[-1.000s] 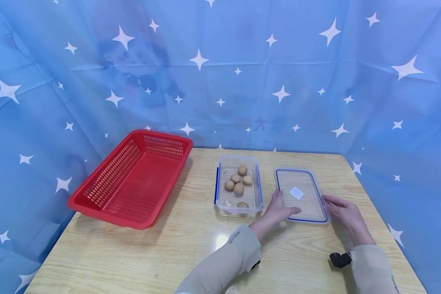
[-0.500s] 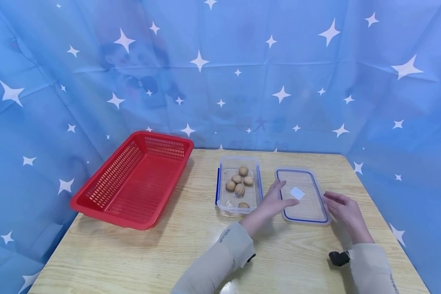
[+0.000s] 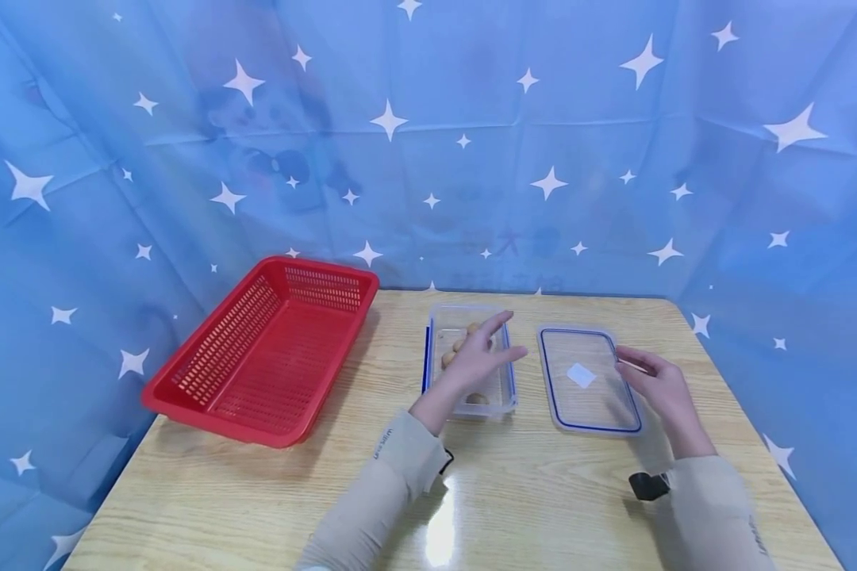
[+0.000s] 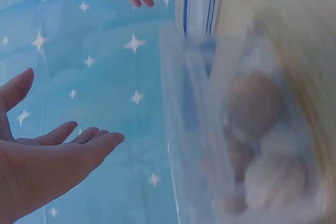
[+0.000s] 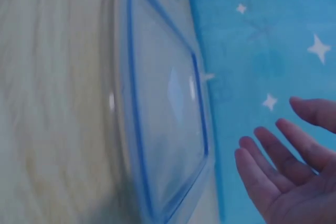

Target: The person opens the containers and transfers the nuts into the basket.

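Left hand [image 3: 471, 366] has swung off the lid [image 3: 587, 406] to over the clear box [image 3: 482, 409] — right hand [image 3: 662, 388] has shifted up along the lid's right side. Left to right: red basket [image 3: 278, 361], perforated, on the wood table [image 3: 257, 507]. Next the clear box, walnuts [image 3: 448, 360] inside, partly hidden by the left hand, whose fingers are extended, gripping nothing. Lid lies flat near the box, blue seal ring [image 3: 600, 429] and white square [image 3: 581, 375] showing. Right hand is at its right edge — fingers loose, nothing held; can't tell if touching.
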The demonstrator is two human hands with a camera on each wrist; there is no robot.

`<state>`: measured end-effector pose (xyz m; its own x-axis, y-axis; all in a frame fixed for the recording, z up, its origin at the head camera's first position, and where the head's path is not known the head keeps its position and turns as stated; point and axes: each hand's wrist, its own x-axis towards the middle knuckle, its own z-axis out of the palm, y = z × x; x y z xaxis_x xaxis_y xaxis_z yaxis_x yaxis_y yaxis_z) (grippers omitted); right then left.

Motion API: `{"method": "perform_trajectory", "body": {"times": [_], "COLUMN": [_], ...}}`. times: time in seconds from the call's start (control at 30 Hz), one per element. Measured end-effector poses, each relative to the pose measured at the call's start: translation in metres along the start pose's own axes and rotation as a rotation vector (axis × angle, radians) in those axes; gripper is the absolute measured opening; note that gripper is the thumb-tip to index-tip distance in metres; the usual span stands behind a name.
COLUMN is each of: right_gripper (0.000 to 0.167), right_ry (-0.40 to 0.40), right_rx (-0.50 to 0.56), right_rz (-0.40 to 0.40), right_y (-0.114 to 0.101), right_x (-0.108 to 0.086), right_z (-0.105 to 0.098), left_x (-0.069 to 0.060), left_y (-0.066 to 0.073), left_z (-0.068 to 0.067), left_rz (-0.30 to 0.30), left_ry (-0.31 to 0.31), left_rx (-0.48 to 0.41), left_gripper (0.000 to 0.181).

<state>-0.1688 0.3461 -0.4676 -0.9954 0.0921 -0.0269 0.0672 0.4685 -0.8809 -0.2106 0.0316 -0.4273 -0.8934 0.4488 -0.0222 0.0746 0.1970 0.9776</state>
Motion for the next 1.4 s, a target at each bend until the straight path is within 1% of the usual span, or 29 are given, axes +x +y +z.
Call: {"method": "perform_trajectory", "body": {"times": [0.07, 0.2, 0.3, 0.4, 0.5, 0.6, 0.7, 0.83, 0.93, 1.17, 1.4], "right_gripper": [0.059, 0.061, 0.063, 0.062, 0.06, 0.059, 0.059, 0.058, 0.057, 0.06, 0.067], "right_ry": [-0.019, -0.057, -0.082, -0.107, -0.126, -0.146, -0.165, -0.192, -0.216, -0.262, -0.302], "right_rx": [0.019, 0.035, 0.02, 0.012, 0.035, 0.053, 0.057, 0.068, 0.072, 0.076, 0.109], "right_rz": [-0.013, -0.026, -0.022, -0.03, -0.056, -0.083, -0.093, -0.096, -0.104, -0.169, -0.207], "right_y": [-0.008, -0.023, -0.031, -0.037, -0.039, -0.041, -0.042, -0.041, -0.042, -0.044, -0.039], "right_x": [0.001, 0.002, 0.004, 0.007, 0.009, 0.01, 0.01, 0.009, 0.006, 0.001, -0.003], "right_z": [0.006, 0.018, 0.026, 0.036, 0.046, 0.056, 0.066, 0.079, 0.089, 0.11, 0.124], "left_x": [-0.001, -0.003, -0.004, -0.006, -0.008, -0.011, -0.014, -0.017, -0.018, -0.02, -0.021], "left_y": [0.0, 0.0, -0.004, -0.009, -0.014, -0.017, -0.021, -0.025, -0.03, -0.04, -0.047], "left_z": [-0.011, -0.032, -0.046, -0.057, -0.064, -0.068, -0.071, -0.074, -0.075, -0.074, -0.073], "left_rz": [0.002, 0.012, 0.044, 0.056, 0.056, 0.048, 0.038, 0.022, 0.01, -0.036, -0.005], "left_ry": [0.018, 0.048, 0.06, 0.071, 0.088, 0.109, 0.125, 0.14, 0.142, 0.136, 0.121], "left_rx": [-0.014, -0.01, 0.023, 0.055, 0.082, 0.088, 0.069, 0.062, 0.076, 0.077, 0.046], "left_gripper": [0.067, 0.066, 0.067, 0.075, 0.076, 0.063, 0.059, 0.059, 0.058, 0.058, 0.054]}}
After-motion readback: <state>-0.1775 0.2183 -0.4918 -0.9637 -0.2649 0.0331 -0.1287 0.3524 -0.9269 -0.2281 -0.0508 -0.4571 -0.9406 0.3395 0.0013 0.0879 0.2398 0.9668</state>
